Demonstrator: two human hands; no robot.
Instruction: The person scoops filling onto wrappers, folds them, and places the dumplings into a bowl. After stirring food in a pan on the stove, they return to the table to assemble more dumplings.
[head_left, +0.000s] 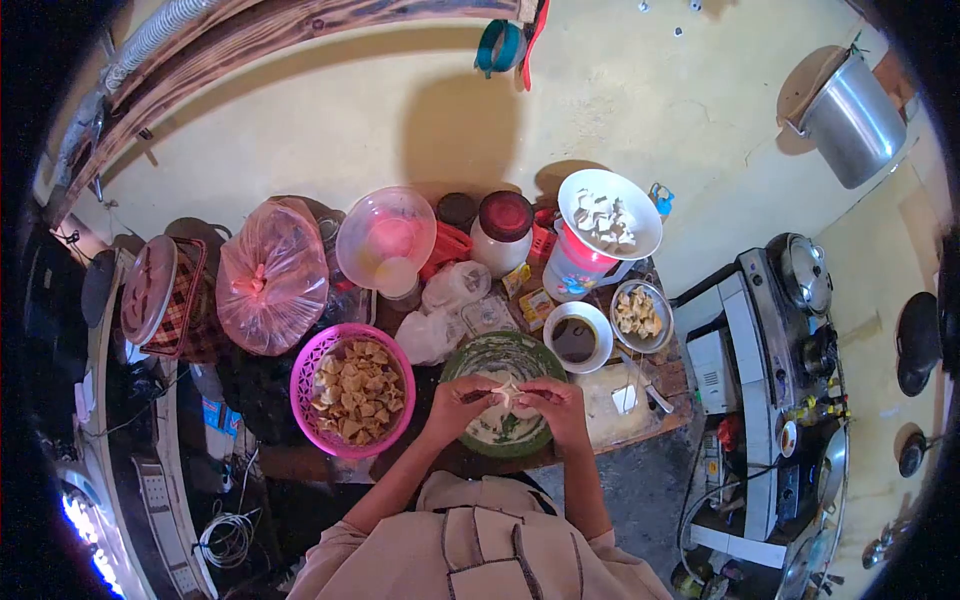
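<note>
My left hand (pixel 468 402) and my right hand (pixel 550 405) meet over the green bowl (pixel 548 428), both with fingers pinched. Between their fingertips is a small pale piece of dough (pixel 508 391), pulled into a pointed shape. White, sticky dough lies in the bowl and smears its inner wall. To the left stands a pink basket (pixel 299 392) full of brown fried tofu pieces (pixel 360 395). A white bowl of dark liquid (pixel 575 340) is just beyond my right hand. Beside it, a small bowl (pixel 668 325) holds pale yellowish pieces (pixel 637 312).
A white plate (pixel 652 240) with white pieces rests on a plastic jug (pixel 572 275). Behind are a red-lidded jar (pixel 505 216), a clear pink-tinted bowl (pixel 352 240) and plastic bags (pixel 272 275). A knife (pixel 658 398) lies at the right; a stove (pixel 770 290) stands further right.
</note>
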